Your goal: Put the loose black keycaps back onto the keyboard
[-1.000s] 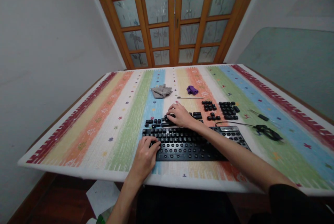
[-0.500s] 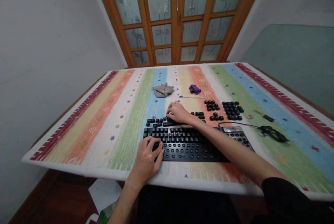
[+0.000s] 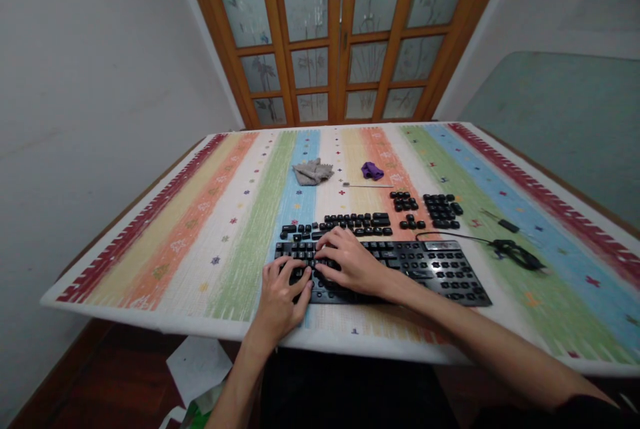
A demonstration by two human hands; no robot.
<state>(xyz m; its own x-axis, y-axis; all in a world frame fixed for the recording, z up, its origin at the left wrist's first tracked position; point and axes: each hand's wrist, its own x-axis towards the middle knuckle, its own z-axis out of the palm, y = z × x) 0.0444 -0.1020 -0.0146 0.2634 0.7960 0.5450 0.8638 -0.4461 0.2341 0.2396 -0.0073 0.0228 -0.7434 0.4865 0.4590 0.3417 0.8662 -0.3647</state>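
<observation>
A black keyboard [image 3: 440, 268] lies near the table's front edge, with keycaps on some keys and bare key mounts on others. My left hand [image 3: 281, 290] grips its left end, fingers curled over the keys and thumb at the front. Beside it, my right hand [image 3: 353, 264] rests over the left half with bent fingers, their tips close to the left hand. Whatever sits between the right fingertips is hidden. Just behind the keyboard lie rows of loose black keycaps [image 3: 381, 219]; more keycaps [image 3: 440, 209] are grouped to the right.
A grey cloth [image 3: 313, 172] and a purple cloth [image 3: 372, 170] lie farther back, with a thin rod-like tool [image 3: 370, 186] in front of them. At right are a coiled cable [image 3: 517, 254] and a small dark-handled tool [image 3: 507, 224]. Striped cloth covers the table [image 3: 195, 242].
My right hand has come back from the loose keycaps to the keyboard, beside my left hand. My left hand stays at the keyboard's left end.
</observation>
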